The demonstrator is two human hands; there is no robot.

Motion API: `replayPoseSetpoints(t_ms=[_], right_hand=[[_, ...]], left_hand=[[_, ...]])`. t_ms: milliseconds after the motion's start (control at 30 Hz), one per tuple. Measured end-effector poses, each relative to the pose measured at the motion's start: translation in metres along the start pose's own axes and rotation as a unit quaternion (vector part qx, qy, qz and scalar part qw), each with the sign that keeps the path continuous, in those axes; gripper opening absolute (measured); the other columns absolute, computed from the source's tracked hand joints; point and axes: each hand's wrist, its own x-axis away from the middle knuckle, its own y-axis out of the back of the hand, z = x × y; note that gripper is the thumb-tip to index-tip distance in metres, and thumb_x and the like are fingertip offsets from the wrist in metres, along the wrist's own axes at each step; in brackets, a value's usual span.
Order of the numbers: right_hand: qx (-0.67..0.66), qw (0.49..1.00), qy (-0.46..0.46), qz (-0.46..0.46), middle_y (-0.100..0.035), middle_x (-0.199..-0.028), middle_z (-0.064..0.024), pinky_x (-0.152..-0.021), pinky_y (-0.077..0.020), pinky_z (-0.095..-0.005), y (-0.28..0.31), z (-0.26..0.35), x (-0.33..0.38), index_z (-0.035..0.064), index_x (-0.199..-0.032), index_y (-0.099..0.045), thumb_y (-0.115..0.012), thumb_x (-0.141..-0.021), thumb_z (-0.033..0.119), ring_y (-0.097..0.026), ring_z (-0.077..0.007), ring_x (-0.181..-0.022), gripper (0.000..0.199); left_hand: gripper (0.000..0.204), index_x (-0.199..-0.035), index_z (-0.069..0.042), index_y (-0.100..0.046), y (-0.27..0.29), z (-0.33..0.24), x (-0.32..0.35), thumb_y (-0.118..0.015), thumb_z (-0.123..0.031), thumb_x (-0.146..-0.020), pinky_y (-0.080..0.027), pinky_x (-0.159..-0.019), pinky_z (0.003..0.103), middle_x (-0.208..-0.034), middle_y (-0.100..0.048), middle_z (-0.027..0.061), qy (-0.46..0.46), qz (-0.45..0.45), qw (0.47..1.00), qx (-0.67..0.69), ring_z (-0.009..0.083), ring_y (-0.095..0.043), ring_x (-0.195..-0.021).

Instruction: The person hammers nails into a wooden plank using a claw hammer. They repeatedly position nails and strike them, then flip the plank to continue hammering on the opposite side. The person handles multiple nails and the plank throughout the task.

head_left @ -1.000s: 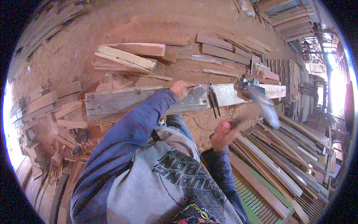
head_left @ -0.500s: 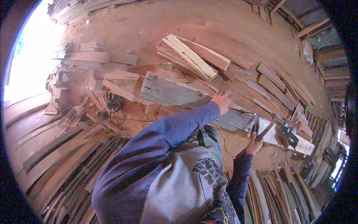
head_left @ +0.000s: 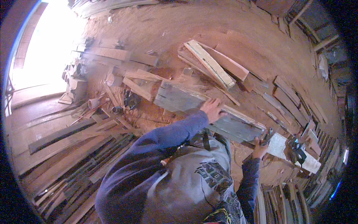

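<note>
The left hand (head_left: 212, 110) presses flat and open on the grey plank (head_left: 209, 110) lying across the scrap pile to steady it, while the right hand (head_left: 259, 149) grips a tool (head_left: 267, 136) at the plank's near edge.

Packages: none in view.
Labels: none readable as such on any board or tool near either hand.
Signs: none on the walls or floor around the hands.
Screens: none.
Print: the only lettering is a dark printed graphic (head_left: 210, 175) on the grey front of the person's own top, below the left hand (head_left: 212, 110) and left of the right hand (head_left: 258, 149).
</note>
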Motion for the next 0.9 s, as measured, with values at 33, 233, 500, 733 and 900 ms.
replayPoseSetpoints(t_ms=[33, 233, 500, 733, 900], right_hand=[[-0.060, 0.998, -0.026, 0.014, -0.056, -0.107, -0.0071, -0.074, -0.0541, -0.0344, -0.006, -0.003, 0.006, 0.0028, -0.128, -0.048, -0.071, -0.082, 0.000, -0.056, -0.0197, -0.093, 0.052], [-0.220, 0.970, -0.090, -0.039, -0.060, -0.108, -0.0075, -0.075, -0.0538, -0.0385, -0.017, -0.005, 0.028, 0.0046, -0.129, -0.049, -0.071, -0.083, 0.008, -0.059, -0.0243, -0.093, 0.051], [0.070, 0.986, -0.099, -0.118, -0.066, -0.086, -0.0060, -0.068, -0.0524, -0.0345, -0.028, 0.039, 0.045, 0.0017, -0.104, -0.059, -0.083, -0.073, 0.023, -0.062, -0.0187, -0.072, 0.045], [-0.041, 0.985, -0.136, -0.102, -0.062, -0.086, -0.0034, -0.070, -0.0503, -0.0333, -0.032, 0.020, 0.042, 0.0025, -0.102, -0.056, -0.079, -0.078, 0.017, -0.061, -0.0153, -0.080, 0.036], [-0.153, 0.975, -0.104, -0.126, -0.062, -0.089, -0.0059, -0.057, -0.0512, -0.0315, -0.035, 0.024, 0.047, 0.0012, -0.109, -0.053, -0.078, -0.080, 0.015, -0.062, -0.0164, -0.076, 0.041]], left_hand=[[0.056, -0.124, -0.008, -0.060, 0.003, 0.005, 0.005, -0.055, -0.053, -0.090, -0.042, -0.100, 0.053, -0.132, -0.051, 0.0219, 0.025, 0.006, 1.000, 0.012, 0.0433, -0.052, -0.118], [0.046, -0.113, -0.007, -0.064, 0.018, 0.016, 0.010, -0.061, -0.045, -0.088, -0.046, -0.093, 0.049, -0.107, -0.062, 0.0163, 0.051, -0.001, 0.999, 0.019, 0.0353, -0.059, -0.105], [0.026, -0.103, -0.008, -0.065, 0.061, -0.107, -0.052, -0.064, -0.029, -0.087, -0.050, -0.081, 0.044, -0.099, -0.063, 0.0145, -0.186, -0.157, 0.944, 0.225, 0.0344, -0.061, -0.093], [0.036, -0.099, -0.006, -0.072, 0.066, -0.215, -0.113, -0.052, -0.035, -0.093, -0.053, -0.085, 0.047, -0.094, -0.070, 0.0141, -0.345, 0.216, 0.897, -0.171, 0.0352, -0.067, -0.095], [0.030, -0.092, -0.007, -0.074, 0.022, -0.220, -0.116, -0.051, -0.027, -0.091, -0.055, -0.074, 0.051, -0.083, -0.070, 0.0128, -0.330, 0.419, 0.766, -0.359, 0.0345, -0.069, -0.085]])
